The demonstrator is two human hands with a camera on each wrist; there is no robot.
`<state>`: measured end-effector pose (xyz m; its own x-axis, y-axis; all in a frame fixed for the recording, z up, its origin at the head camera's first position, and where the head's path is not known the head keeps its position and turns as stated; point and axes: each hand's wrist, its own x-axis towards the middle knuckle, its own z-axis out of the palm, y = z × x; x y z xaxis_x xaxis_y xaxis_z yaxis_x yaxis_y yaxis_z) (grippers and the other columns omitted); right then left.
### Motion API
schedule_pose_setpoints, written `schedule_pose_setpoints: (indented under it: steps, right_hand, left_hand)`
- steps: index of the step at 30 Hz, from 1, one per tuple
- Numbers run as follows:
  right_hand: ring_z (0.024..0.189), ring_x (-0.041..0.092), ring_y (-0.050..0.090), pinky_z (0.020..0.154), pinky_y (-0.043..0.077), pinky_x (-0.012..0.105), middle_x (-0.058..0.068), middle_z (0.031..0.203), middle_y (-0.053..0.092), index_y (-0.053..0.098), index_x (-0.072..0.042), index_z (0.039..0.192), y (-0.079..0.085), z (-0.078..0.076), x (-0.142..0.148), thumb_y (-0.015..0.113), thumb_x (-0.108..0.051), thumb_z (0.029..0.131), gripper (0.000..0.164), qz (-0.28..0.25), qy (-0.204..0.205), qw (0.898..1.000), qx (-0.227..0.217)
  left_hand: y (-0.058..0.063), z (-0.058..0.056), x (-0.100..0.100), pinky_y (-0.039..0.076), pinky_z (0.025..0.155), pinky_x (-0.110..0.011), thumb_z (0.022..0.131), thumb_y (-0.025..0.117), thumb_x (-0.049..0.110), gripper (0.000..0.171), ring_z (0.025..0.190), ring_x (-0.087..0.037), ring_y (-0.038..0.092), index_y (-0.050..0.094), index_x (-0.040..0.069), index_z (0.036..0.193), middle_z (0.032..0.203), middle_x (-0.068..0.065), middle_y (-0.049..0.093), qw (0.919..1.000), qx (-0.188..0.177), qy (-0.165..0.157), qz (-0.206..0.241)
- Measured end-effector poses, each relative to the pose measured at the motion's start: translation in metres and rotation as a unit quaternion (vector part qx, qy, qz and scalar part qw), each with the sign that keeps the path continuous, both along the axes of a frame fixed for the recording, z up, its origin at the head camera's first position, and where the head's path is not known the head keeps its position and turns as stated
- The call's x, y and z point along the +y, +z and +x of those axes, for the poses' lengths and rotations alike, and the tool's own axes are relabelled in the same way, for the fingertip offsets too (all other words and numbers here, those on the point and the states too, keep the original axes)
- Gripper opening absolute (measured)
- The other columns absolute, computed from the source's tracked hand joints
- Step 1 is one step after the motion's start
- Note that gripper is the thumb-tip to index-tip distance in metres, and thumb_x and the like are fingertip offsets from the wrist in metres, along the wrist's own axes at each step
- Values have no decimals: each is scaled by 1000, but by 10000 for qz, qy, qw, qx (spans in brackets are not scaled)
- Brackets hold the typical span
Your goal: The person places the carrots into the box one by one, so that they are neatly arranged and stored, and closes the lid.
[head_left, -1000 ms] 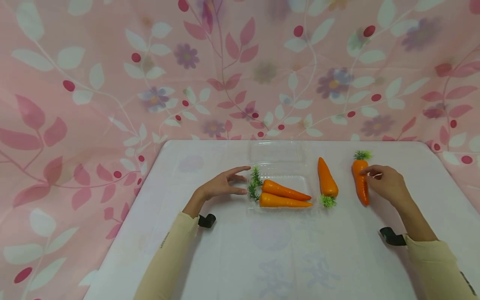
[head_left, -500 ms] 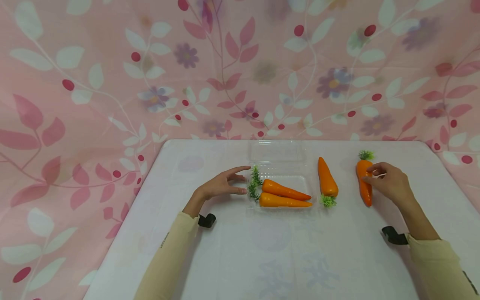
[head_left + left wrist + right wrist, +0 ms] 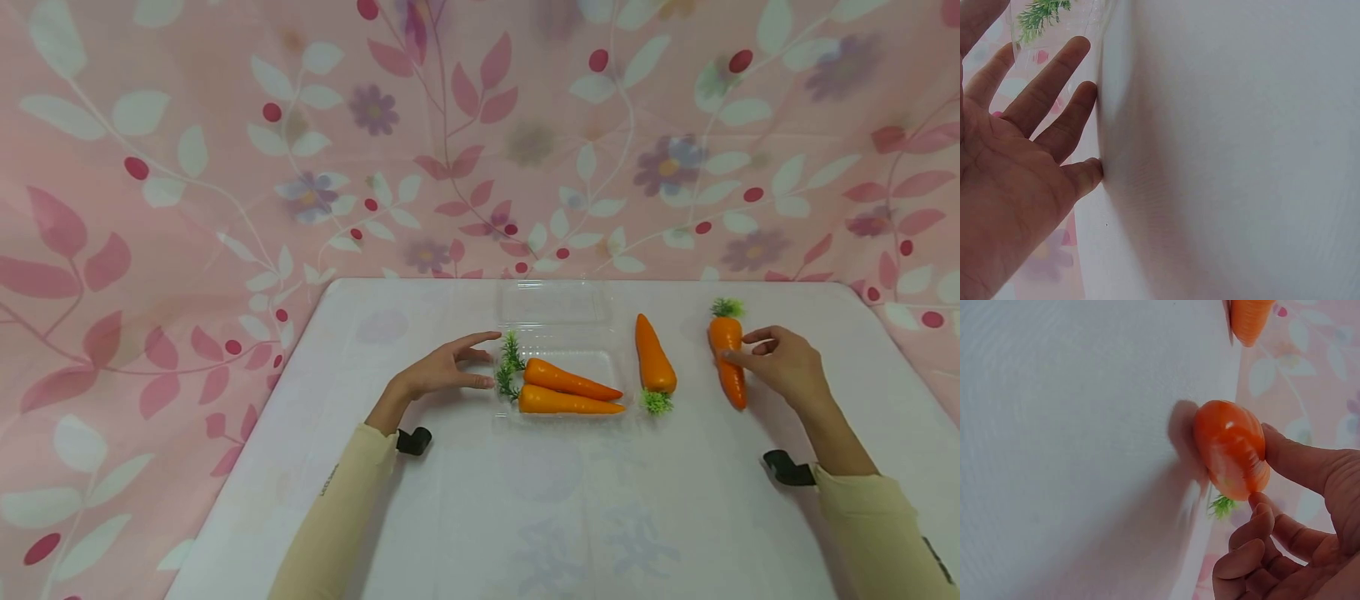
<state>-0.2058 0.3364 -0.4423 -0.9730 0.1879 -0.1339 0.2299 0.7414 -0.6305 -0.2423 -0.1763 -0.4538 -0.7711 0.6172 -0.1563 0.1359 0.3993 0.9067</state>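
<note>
An orange carrot (image 3: 725, 335) with a short green top lies on the table at the right, its tip toward the person. Thumb and index finger of my right hand (image 3: 783, 367) pinch its side; in the right wrist view the carrot (image 3: 1229, 447) shows end-on between them. My left hand (image 3: 438, 371) has its fingers spread at the left edge of a clear plastic box (image 3: 600, 358). Inside that box two carrots (image 3: 572, 400) lie side by side, green tops (image 3: 510, 367) to the left. Another carrot (image 3: 654, 358) lies between the box and my right hand, tip pointing away.
The clear lid (image 3: 551, 302) is folded back behind the box, flat on the table. A white cloth covers the table (image 3: 450, 517). Behind its far edge hangs a pink floral curtain (image 3: 480, 150). Small black wrist devices (image 3: 787, 469) stick out from both sleeves.
The right-hand carrot has shifted slightly right and then a little back left, under my right hand. My right thumb and fingers have changed position on it. My left hand stays in place.
</note>
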Motion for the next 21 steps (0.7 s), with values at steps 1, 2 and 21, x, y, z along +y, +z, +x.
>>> schedule_pose_setpoints:
  steps: [1,2,21]
  right_hand:
    - [83,33,49,56,46,30,21,101,53,51,8,122,0,0,0,69,-49,89,68,-2,-2,10000,-23]
    - [82,32,48,56,45,30,20,100,53,52,8,122,0,0,0,68,-50,89,69,-7,-2,10000,-39]
    - [81,32,49,55,43,29,22,97,56,58,10,121,-10,-1,-3,70,-59,84,79,476,296,9984,-62]
  left_hand:
    - [0,0,0,34,108,-55,85,80,27,81,133,-22,46,37,32,153,150,-6,43,10000,7,-5,4]
    - [0,0,0,34,108,-55,85,80,26,81,133,-22,46,37,31,153,150,-7,43,10000,12,-9,7]
    - [-1,-1,-1,33,109,-55,86,79,29,80,132,-19,46,36,33,153,149,-6,45,9998,127,-50,-116]
